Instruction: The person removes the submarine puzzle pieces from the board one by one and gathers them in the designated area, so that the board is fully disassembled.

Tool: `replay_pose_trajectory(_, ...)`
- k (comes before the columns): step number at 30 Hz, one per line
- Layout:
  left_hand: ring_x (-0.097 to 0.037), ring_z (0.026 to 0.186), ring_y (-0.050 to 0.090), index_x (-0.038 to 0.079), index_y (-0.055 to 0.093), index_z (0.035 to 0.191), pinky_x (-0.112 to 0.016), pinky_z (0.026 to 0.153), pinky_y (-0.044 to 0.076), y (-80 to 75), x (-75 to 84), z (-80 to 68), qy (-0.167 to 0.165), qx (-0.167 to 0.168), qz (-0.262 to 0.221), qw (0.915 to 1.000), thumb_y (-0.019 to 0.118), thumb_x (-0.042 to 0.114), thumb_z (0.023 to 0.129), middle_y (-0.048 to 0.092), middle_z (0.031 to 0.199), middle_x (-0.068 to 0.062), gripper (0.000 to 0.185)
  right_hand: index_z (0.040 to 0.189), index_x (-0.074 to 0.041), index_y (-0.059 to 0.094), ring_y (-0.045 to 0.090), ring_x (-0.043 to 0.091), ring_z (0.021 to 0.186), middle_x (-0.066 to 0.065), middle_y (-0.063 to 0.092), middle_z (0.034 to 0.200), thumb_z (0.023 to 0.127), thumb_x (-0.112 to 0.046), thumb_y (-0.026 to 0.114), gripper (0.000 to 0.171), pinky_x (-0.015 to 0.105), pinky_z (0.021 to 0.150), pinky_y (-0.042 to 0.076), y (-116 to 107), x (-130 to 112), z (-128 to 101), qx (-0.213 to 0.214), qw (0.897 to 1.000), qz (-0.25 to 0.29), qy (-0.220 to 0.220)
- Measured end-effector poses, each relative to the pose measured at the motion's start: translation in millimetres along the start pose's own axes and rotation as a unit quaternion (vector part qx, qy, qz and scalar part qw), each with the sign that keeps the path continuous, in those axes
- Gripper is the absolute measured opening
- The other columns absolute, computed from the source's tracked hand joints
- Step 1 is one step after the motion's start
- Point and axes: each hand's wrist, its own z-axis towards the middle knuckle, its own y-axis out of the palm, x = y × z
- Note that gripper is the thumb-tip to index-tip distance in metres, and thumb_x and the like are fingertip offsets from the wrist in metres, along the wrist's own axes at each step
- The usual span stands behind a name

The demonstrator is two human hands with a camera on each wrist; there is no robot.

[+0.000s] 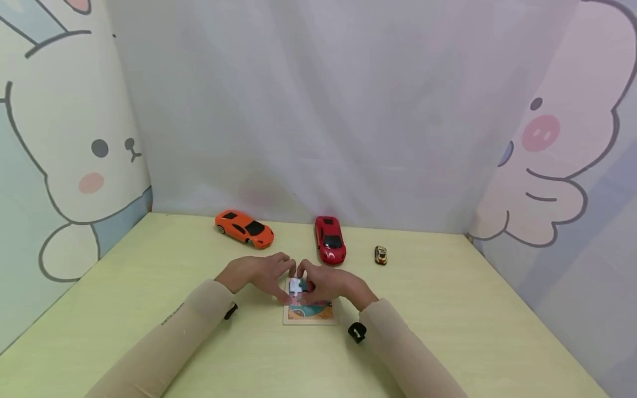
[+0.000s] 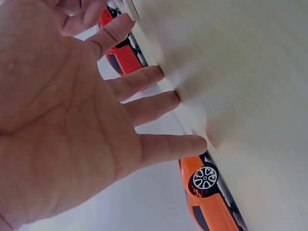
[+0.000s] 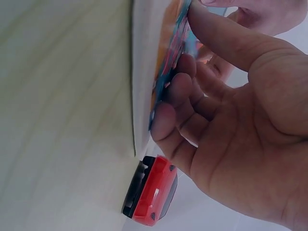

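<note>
A small picture puzzle board lies flat on the yellow-green table, with both hands meeting over its far end. My left hand has its fingers nearly straight, and in the left wrist view the fingertips touch the table beside the board. My right hand rests on the board: bent fingertips and the thumb press on its coloured surface. A pale blue-white puzzle piece shows between the two hands. Whether either hand lifts it I cannot tell.
An orange toy car stands at the back left and a red toy car just beyond the hands. A tiny toy car sits right of it. Cartoon-printed walls and a white curtain enclose the table on three sides.
</note>
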Motion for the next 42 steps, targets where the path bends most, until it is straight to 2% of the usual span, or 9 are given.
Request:
replay_pose_trajectory(7,-0.024,0.12,0.044,0.028,0.045,0.115,-0.049,0.098,0.044,-1.6,0.7,0.0,0.002,0.0,0.003,1.0,0.073,0.057,0.084,0.037,0.145,-0.007,0.051,0.121,-0.016,0.039,0.054,0.011,0.074,0.0,0.057,0.085,0.094,-0.024,0.073,0.044,0.025,0.065,0.045,-2,2,0,0.005,1.0,0.012,-0.01)
replay_pose_trajectory(12,-0.024,0.121,0.044,0.027,0.046,0.115,-0.05,0.099,0.043,-1.0,3.2,-1.1,0.002,-0.001,-0.001,1.0,0.074,0.055,0.084,0.038,0.145,-0.009,0.05,0.121,-0.015,0.039,0.054,0.011,0.084,0.0,0.056,0.093,0.093,-0.024,0.074,0.045,0.025,0.072,0.046,0,4,0,0.008,1.0,0.007,-0.026)
replay_pose_trajectory(18,-0.028,0.135,0.039,0.018,0.043,0.141,-0.054,0.107,0.038,0.0,3.8,-0.9,-0.004,-0.006,0.008,0.9999,0.072,0.059,0.084,0.032,0.153,-0.011,0.075,0.117,-0.016,0.046,0.054,0.015,0.097,-0.003,0.055,0.103,0.094,-0.021,0.073,0.036,0.024,0.082,0.047,0,5,3,0.04,0.997,0.001,-0.073)
replay_pose_trajectory(22,-0.028,0.139,0.036,0.012,0.033,0.152,-0.053,0.11,0.035,0.4,3.2,-1.4,-0.003,-0.01,0.01,0.9999,0.07,0.06,0.085,0.028,0.156,-0.011,0.09,0.111,-0.016,0.052,0.057,0.015,0.093,-0.005,0.059,0.103,0.095,-0.017,0.071,0.026,0.023,0.08,0.048,0,6,5,0.065,0.993,0.001,-0.099)
replay_pose_trajectory(29,-0.029,0.14,0.035,0.011,0.029,0.156,-0.055,0.109,0.035,0.2,2.3,-2.2,-0.012,-0.011,0.007,0.9998,0.07,0.061,0.085,0.026,0.158,-0.011,0.096,0.099,-0.018,0.058,0.058,0.011,0.079,-0.007,0.062,0.094,0.096,-0.017,0.069,0.012,0.022,0.073,0.05,-1,4,7,0.103,0.988,-0.006,-0.118)
replay_pose_trajectory(33,-0.029,0.137,0.038,0.013,0.034,0.152,-0.056,0.107,0.038,1.2,1.7,-2.3,-0.013,-0.006,0.004,0.9999,0.071,0.061,0.084,0.028,0.157,-0.01,0.091,0.095,-0.016,0.06,0.059,0.014,0.08,-0.008,0.062,0.091,0.096,-0.015,0.069,0.009,0.022,0.072,0.049,-4,3,6,0.107,0.986,-0.001,-0.127)
replay_pose_trajectory(36,-0.026,0.127,0.044,0.019,0.045,0.136,-0.054,0.1,0.043,2.3,1.2,-2.5,-0.011,0.003,0.001,0.9999,0.073,0.059,0.084,0.034,0.151,-0.009,0.071,0.095,-0.014,0.063,0.06,0.014,0.081,-0.007,0.063,0.09,0.095,-0.013,0.07,0.007,0.023,0.072,0.05,-7,5,6,0.109,0.986,-0.002,-0.129)
replay_pose_trajectory(39,-0.023,0.116,0.047,0.027,0.046,0.117,-0.049,0.092,0.047,2.7,1.2,-2.0,-0.008,0.009,0.001,0.9999,0.074,0.058,0.083,0.038,0.145,-0.006,0.054,0.097,-0.012,0.064,0.06,0.01,0.083,-0.006,0.063,0.09,0.095,-0.012,0.07,0.006,0.024,0.074,0.051,-13,10,4,0.107,0.986,-0.001,-0.126)
replay_pose_trajectory(42,-0.021,0.113,0.047,0.03,0.046,0.114,-0.048,0.09,0.047,3.1,1.4,-0.9,-0.01,0.012,0.003,0.9999,0.074,0.058,0.082,0.039,0.144,-0.004,0.051,0.099,-0.012,0.064,0.061,0.009,0.084,-0.005,0.064,0.092,0.095,-0.011,0.07,0.007,0.024,0.076,0.051,-20,16,1,0.101,0.988,0.008,-0.117)
